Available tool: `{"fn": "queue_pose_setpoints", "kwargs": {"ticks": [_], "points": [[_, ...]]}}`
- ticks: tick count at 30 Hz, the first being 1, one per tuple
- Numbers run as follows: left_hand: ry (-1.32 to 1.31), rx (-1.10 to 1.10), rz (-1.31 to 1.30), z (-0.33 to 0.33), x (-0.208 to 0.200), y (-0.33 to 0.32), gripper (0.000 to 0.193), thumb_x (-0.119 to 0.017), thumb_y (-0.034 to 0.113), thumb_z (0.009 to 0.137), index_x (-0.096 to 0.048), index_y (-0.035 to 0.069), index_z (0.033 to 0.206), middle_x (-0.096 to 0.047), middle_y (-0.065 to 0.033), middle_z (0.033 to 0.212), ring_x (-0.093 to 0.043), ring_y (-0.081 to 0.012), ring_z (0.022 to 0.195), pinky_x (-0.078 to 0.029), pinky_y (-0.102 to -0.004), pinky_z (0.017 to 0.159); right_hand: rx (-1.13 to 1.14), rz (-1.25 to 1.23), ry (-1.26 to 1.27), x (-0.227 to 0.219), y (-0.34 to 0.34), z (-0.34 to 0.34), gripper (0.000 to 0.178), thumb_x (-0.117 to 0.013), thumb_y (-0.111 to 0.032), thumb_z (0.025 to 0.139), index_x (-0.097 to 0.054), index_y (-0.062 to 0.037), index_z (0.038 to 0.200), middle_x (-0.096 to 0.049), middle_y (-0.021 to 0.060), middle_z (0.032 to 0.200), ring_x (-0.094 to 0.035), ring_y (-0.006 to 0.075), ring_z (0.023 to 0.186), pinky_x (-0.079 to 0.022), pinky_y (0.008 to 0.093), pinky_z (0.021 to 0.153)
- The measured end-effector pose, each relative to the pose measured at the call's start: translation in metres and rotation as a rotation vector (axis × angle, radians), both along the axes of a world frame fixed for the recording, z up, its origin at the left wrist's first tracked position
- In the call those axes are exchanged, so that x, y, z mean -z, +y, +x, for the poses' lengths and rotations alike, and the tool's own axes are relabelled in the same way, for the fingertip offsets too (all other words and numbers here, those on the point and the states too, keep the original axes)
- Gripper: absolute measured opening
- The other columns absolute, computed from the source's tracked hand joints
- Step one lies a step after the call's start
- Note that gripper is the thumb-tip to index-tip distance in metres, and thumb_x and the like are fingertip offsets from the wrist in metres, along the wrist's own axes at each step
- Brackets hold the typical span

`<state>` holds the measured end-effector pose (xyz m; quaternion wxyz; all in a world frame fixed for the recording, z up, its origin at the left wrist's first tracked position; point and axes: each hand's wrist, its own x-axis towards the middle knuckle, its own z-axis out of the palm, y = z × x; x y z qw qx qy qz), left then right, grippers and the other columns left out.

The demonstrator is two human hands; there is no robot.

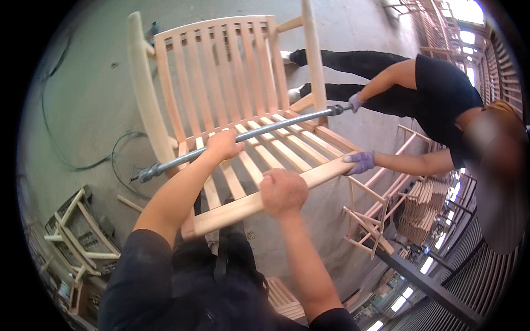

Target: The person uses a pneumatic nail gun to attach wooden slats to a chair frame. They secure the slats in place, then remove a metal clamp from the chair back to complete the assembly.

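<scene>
A pale wooden slatted chair frame stands before me, its seat slats and front rail towards me. Across the seat lies a long grey metal pipe clamp. My left hand is closed around the pipe, left of its middle. My right hand is a closed fist over the front rail; its underside is hidden, and contact with the wood is unclear. On the right, a co-worker's gloved hand holds the clamp's far end, and the other gloved hand rests on the rail's right end.
A co-worker in dark clothes leans in from the right. Wooden frames stand at lower right and more chair parts at lower left. A dark hose runs over the floor at left. Racks of wooden pieces line the right side.
</scene>
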<state>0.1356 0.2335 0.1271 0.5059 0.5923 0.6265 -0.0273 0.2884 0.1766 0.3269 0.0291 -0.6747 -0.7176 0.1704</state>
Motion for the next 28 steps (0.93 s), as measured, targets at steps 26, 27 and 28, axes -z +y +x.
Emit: {"fn": "queue_pose_setpoints", "kwargs": {"ticks": [26, 27, 28], "points": [[0.015, -0.919, 0.271, -0.226, -0.119, -0.16, 0.05, -0.077, 0.049, 0.088, -0.066, 0.002, 0.076, -0.058, -0.0156, 0.067, -0.054, -0.0294, 0.061, -0.042, -0.0435, 0.06, -0.016, 0.026, -0.048, 0.016, -0.006, 0.002, 0.015, -0.06, -0.021, 0.077, -0.073, -0.0146, 0.073, -0.073, 0.0098, 0.078, -0.069, 0.0316, 0.076, -0.055, 0.0451, 0.075], [0.073, -1.003, 0.278, -0.232, -0.116, -0.181, 0.052, -0.076, 0.05, 0.089, -0.065, 0.001, 0.075, -0.058, -0.0165, 0.066, -0.055, -0.0267, 0.062, -0.043, -0.0432, 0.061, 0.008, -0.023, -0.039, 0.019, -0.008, 0.004, 0.014, -0.062, -0.021, 0.076, -0.074, -0.0145, 0.073, -0.074, 0.0097, 0.078, -0.07, 0.0312, 0.077, -0.056, 0.0445, 0.076], [0.132, -1.085, 0.284, -0.236, -0.115, -0.201, 0.055, -0.075, 0.051, 0.09, -0.064, 0.0, 0.075, -0.057, -0.0175, 0.065, -0.056, -0.0241, 0.063, -0.044, -0.0429, 0.063, 0.032, -0.072, -0.033, 0.021, -0.01, 0.005, 0.014, -0.063, -0.021, 0.076, -0.074, -0.0144, 0.073, -0.074, 0.0096, 0.077, -0.071, 0.0307, 0.078, -0.056, 0.0438, 0.077]]}}
